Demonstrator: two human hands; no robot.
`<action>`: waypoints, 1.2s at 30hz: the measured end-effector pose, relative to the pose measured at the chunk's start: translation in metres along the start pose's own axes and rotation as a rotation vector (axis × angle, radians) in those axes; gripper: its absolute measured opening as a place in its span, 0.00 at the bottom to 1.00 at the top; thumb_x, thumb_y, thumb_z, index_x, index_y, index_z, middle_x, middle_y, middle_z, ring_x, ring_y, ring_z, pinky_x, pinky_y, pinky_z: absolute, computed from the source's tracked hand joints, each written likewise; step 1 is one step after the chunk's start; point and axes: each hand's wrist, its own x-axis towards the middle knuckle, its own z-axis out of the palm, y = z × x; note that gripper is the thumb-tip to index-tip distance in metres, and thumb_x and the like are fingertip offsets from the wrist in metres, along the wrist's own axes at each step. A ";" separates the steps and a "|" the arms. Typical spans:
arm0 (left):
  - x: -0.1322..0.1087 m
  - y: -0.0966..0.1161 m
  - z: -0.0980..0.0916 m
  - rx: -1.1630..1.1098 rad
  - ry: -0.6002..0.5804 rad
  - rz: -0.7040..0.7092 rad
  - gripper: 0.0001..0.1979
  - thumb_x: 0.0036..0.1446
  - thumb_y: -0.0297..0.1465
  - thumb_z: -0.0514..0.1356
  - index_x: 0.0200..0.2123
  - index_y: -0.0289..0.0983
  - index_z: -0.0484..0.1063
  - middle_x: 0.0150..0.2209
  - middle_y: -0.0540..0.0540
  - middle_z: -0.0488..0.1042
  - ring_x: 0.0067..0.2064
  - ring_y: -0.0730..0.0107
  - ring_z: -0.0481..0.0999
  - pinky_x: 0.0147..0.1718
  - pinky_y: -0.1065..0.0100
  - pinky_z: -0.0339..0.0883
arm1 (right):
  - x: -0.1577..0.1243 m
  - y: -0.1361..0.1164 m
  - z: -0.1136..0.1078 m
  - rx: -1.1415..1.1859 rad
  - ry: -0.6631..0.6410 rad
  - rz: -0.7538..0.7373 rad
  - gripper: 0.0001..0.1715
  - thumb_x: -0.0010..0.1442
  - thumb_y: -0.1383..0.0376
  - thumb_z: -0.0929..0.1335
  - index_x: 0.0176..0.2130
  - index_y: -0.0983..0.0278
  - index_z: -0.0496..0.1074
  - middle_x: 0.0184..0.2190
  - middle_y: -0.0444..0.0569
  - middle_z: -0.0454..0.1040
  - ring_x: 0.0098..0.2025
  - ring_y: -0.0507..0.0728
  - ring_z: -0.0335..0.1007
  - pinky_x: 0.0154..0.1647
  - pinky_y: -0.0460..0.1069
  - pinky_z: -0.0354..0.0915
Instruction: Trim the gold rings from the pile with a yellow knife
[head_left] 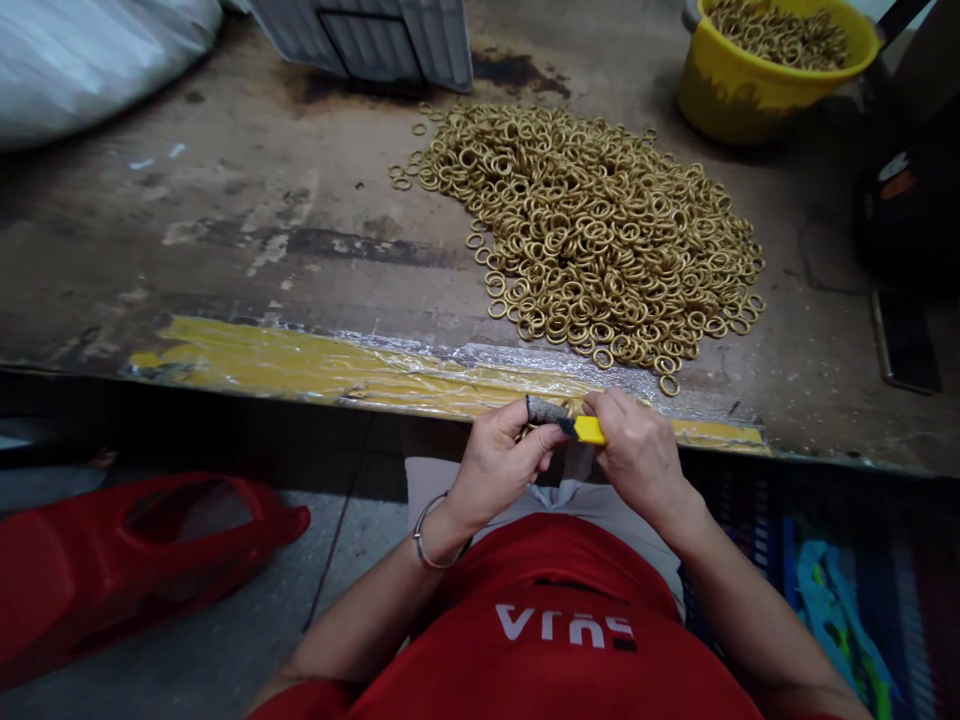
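At the table's front edge my left hand (495,465) is closed, with brass-coloured rings (525,433) partly showing between its fingers; how many it holds I cannot tell. A grey wrap (544,409) covers the tip of one of its fingers. Closed round a yellow-handled knife (589,430), my right hand (641,450) keeps the tool's dark front end against the left fingertips. The blade itself is hidden. Just beyond both hands, a wide pile of brass-coloured rings (600,230) lies loose on the table.
More rings fill a yellow tub (739,95) at the back right. A grey plastic crate (375,45) stands behind the pile, and a white sack (97,60) lies far left. On the right rests a phone (906,340). A red plastic chair (142,570) stands below left.
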 end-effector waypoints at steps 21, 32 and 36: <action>0.016 -0.024 -0.016 -0.607 -0.259 -0.190 0.16 0.54 0.41 0.64 0.31 0.32 0.74 0.24 0.43 0.77 0.17 0.75 0.69 0.11 0.77 0.48 | 0.028 0.027 -0.007 0.659 0.029 0.224 0.11 0.65 0.61 0.65 0.32 0.63 0.70 0.27 0.45 0.69 0.28 0.52 0.64 0.32 0.48 0.59; 0.012 -0.016 0.009 -0.529 -0.203 -0.219 0.15 0.48 0.38 0.72 0.29 0.31 0.77 0.23 0.46 0.77 0.19 0.79 0.69 0.13 0.79 0.51 | 0.007 -0.018 0.016 1.770 -0.102 0.646 0.20 0.55 0.50 0.74 0.37 0.60 0.66 0.20 0.35 0.65 0.16 0.46 0.51 0.16 0.43 0.51; 0.009 -0.017 0.004 -0.427 -0.189 -0.188 0.16 0.51 0.41 0.71 0.32 0.31 0.78 0.21 0.49 0.74 0.17 0.81 0.65 0.14 0.79 0.51 | 0.002 -0.013 0.011 1.385 -0.052 0.444 0.14 0.63 0.52 0.69 0.37 0.60 0.69 0.23 0.40 0.68 0.20 0.49 0.58 0.22 0.45 0.57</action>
